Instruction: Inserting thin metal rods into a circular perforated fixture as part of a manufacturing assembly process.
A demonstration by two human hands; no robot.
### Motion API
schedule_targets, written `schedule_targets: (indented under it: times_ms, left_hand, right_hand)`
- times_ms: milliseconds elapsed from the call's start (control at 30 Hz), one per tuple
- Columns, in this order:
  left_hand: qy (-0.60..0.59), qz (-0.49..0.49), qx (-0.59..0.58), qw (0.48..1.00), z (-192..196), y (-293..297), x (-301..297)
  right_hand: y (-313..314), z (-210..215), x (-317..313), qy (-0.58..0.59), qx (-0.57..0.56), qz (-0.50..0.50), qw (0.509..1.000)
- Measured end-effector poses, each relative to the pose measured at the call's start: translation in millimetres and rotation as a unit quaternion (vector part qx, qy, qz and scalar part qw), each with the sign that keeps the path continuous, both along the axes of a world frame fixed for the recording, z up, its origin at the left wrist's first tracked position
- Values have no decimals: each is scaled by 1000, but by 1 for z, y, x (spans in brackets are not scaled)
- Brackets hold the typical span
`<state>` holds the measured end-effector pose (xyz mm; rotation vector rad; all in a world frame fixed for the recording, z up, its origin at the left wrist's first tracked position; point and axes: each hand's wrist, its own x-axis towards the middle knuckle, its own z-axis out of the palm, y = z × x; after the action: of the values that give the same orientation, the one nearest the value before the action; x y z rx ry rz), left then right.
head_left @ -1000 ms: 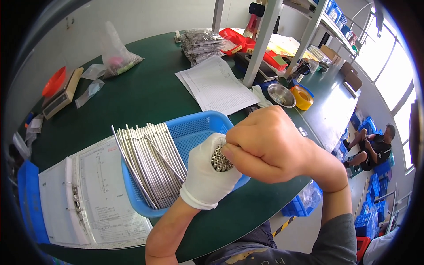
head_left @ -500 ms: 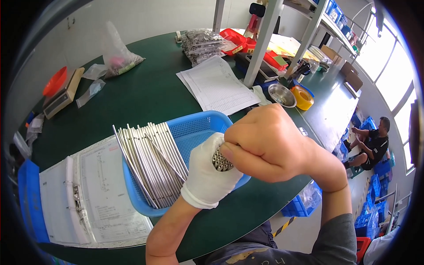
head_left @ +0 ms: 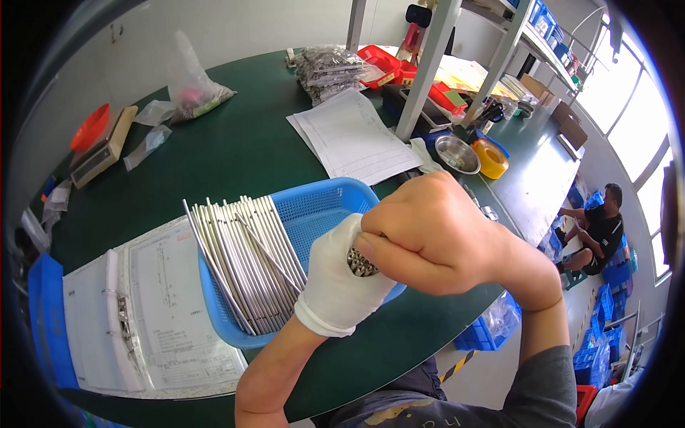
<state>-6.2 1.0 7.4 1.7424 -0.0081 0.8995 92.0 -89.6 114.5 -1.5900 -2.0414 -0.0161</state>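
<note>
My left hand (head_left: 332,285), in a white glove, is wrapped round a bundle of thin metal tubes (head_left: 362,265); their round ends show at the top of the grip. Bare and closed in a fist, my right hand (head_left: 432,232) presses against the bundle's end, its thumb by the tube ends. Whatever that fist holds, if anything, is hidden. Below and left of my hands, a blue perforated basket (head_left: 308,210) stands on the green table. Many more silvery tubes (head_left: 242,264) lie side by side in its left part, with one lying askew across them.
An open ring binder (head_left: 168,314) with printed sheets lies left of the basket. Behind are loose papers (head_left: 353,139), a scale (head_left: 103,150), plastic bags (head_left: 193,93) and a steel bowl (head_left: 457,155). Grey shelf posts (head_left: 428,71) rise at the back. Another person (head_left: 603,228) sits at far right.
My hands keep almost the same hold and place on the bundle. The view has shifted very slightly.
</note>
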Motion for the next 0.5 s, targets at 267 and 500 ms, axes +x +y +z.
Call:
schedule_targets:
  times_ms: [267,500]
  left_hand:
    - [-5,-2,7,1000,4,-1,0]
    - [-2,-17,-9,1000,-1,0,0]
  right_hand:
    - [1,-2,-2,-5,23,6,1000]
    - [3,-2,-4,-8,10,15,1000]
